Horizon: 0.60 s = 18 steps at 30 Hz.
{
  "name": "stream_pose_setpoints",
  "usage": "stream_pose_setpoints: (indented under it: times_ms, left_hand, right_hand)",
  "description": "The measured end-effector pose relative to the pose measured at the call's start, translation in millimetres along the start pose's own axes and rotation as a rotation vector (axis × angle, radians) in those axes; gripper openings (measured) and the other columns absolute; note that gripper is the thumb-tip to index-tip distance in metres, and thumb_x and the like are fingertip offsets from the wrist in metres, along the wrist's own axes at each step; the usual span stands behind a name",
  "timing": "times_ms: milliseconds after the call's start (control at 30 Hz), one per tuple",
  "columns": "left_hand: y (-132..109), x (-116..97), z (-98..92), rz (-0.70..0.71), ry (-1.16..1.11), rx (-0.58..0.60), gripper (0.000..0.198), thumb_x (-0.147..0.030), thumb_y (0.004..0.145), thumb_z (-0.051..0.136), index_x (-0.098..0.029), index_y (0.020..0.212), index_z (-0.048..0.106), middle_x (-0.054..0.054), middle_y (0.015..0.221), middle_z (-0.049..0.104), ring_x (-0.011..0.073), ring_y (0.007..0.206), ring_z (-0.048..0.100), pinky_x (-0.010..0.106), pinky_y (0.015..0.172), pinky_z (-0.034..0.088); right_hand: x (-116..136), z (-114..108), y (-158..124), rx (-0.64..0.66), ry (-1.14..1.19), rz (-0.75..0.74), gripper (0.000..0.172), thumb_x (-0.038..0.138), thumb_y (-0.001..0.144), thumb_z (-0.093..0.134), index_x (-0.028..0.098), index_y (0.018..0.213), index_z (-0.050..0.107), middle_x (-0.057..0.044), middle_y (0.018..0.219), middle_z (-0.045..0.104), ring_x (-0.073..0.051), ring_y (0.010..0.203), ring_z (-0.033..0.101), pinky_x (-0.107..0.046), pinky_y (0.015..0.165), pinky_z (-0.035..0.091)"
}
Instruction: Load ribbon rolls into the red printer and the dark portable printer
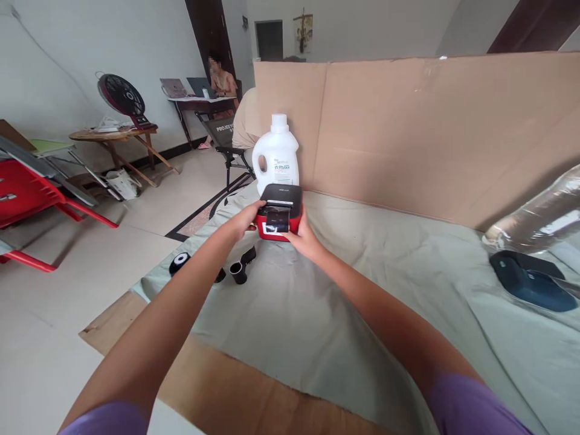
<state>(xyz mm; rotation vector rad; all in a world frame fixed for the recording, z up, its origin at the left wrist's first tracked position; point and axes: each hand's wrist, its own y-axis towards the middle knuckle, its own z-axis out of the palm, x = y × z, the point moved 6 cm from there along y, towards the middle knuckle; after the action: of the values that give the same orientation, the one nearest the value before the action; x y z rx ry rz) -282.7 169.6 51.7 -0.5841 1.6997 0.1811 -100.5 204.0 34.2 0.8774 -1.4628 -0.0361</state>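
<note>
A small red and black label printer (281, 202) is gripped from both sides, in front of a white detergent bottle (277, 151). My left hand (247, 220) closes on its left side, with the thumb on the top edge. On the right side, my right hand (306, 235) wraps around the lower corner. A dark glossy strip (278, 219) hangs at the printer's front, above a white label patch. Left of centre on the cloth lie a black roll core with a loose strip (238, 272) and a black roll with a white centre (180, 261). My left forearm partly hides another dark piece.
A pale green cloth (362, 254) covers the wooden board (254, 386). Behind stands a tall cardboard panel (408, 133). At right lie a plastic-wrapped roll (539, 211) and a dark blue object (530, 284). A folding chair (222, 136), a fan (121, 95) and a seated person (223, 81) are further back.
</note>
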Motion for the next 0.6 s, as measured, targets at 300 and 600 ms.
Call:
stream_pose_setpoints:
  times_ms: [300,600]
  left_hand:
    - [36.0,18.9,-7.7,-0.124,-0.069,0.072,0.024,-0.043,0.085,0.052,-0.020,0.080,0.055,0.001,0.067,0.059,0.0152,0.056,0.047,0.026,0.053,0.037]
    - [-10.2,-33.4,-23.2,0.488,0.297,-0.367,0.039,-0.045,0.090,0.049,-0.021,0.118,0.063,0.010,0.134,0.055,0.0250,0.114,0.057,0.038,0.102,0.046]
  right_hand:
    - [-60.5,30.2,25.1,-0.034,-0.028,0.169,0.126,0.049,0.072,0.081,0.025,0.161,-0.005,-0.009,0.170,0.006,-0.039,0.156,-0.006,-0.063,0.126,-0.002]
    - [27.4,-60.3,-81.1,0.169,-0.391,0.240,0.077,0.037,0.089,0.059,0.025,0.158,0.029,-0.011,0.168,0.021,-0.030,0.155,0.021,-0.051,0.123,0.029]
